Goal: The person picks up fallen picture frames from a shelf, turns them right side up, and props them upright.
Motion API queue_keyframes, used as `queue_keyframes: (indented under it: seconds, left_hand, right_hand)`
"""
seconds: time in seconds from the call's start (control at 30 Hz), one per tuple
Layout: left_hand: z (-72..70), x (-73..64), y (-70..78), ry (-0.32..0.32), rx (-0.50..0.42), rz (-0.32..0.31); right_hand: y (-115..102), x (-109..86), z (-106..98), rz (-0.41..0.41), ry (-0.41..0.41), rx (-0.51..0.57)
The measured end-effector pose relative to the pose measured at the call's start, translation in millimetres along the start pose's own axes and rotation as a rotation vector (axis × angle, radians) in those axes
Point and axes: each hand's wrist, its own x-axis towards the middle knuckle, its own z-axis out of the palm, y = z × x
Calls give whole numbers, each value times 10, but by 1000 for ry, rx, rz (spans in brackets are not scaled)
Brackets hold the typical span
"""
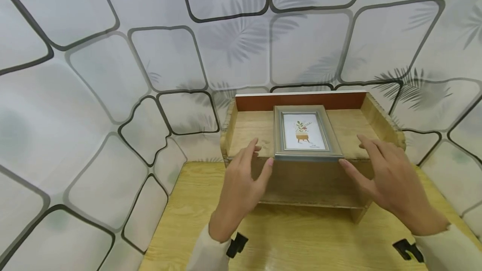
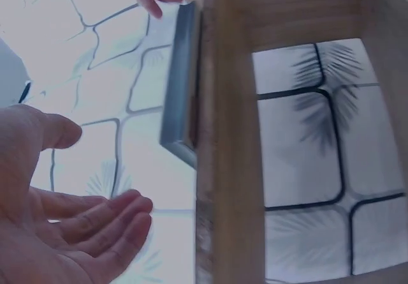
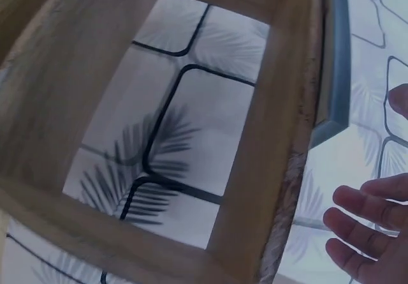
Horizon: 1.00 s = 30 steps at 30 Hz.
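Observation:
A silver-grey picture frame point(image 1: 335, 145) with a drawing of a potted plant lies flat on the top board of a small wooden shelf point(image 1: 260, 126). Its near edge sits at the shelf's front edge. My left hand point(image 1: 242, 183) hovers by the frame's left side, fingers extended and the thumb near its front corner. On the other side, my right hand point(image 1: 391, 179) is held likewise, thumb close to the right front corner. Both wrist views show a gap between each hand and the picture frame point(image 2: 178, 80), with nothing gripped.
The shelf stands on a yellow wood-grain table point(image 1: 196, 204) in a corner. Patterned wall covering point(image 1: 241, 53) rises behind and at both sides. A raised back board point(image 1: 256, 103) and low side walls edge the shelf's top. Its lower compartment is open at front and back.

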Motion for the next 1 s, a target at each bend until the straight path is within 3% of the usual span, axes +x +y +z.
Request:
queue_keyframes:
  seconds: [0.27, 0.53, 0.7, 0.87, 1.0]
  left_hand:
    - [95, 419, 60, -182, 119, -87]
    - [240, 703, 11, -335, 262, -194]
    - [302, 791, -9, -410, 300, -255]
    - [339, 836, -19, -455, 276, -288]
    - [363, 851, -28, -484, 262, -292]
  right_hand:
    - [-19, 362, 90, 267, -177, 97]
    - [97, 643, 205, 479, -478, 182]
    - [176, 736, 296, 504, -612, 158]
    - [223, 772, 369, 459, -640, 112]
    - [232, 784, 397, 459, -650, 150]
